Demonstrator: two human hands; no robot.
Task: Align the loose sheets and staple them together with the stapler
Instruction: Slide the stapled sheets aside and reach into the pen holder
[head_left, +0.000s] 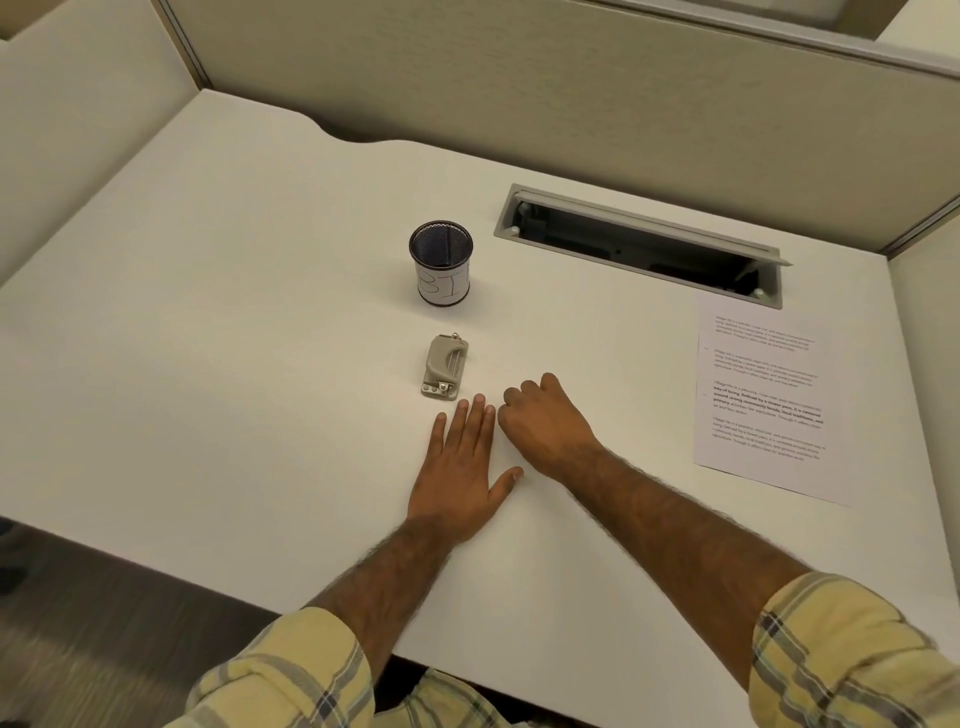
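A small grey stapler (444, 368) lies on the white desk (234, 364), near its middle. My left hand (465, 467) rests flat on the desk just below the stapler, fingers spread a little, holding nothing. My right hand (545, 421) rests beside it to the right, fingers curled under loosely, nothing visible in it. Printed white sheets (763, 400) lie at the right side of the desk, well away from both hands; they look like one stack and I cannot tell how many there are.
A black mesh pen cup (441, 262) with a white label stands behind the stapler. An open grey cable hatch (644, 244) is set into the desk at the back right. Beige partition walls (519, 78) enclose the desk at the back and sides.
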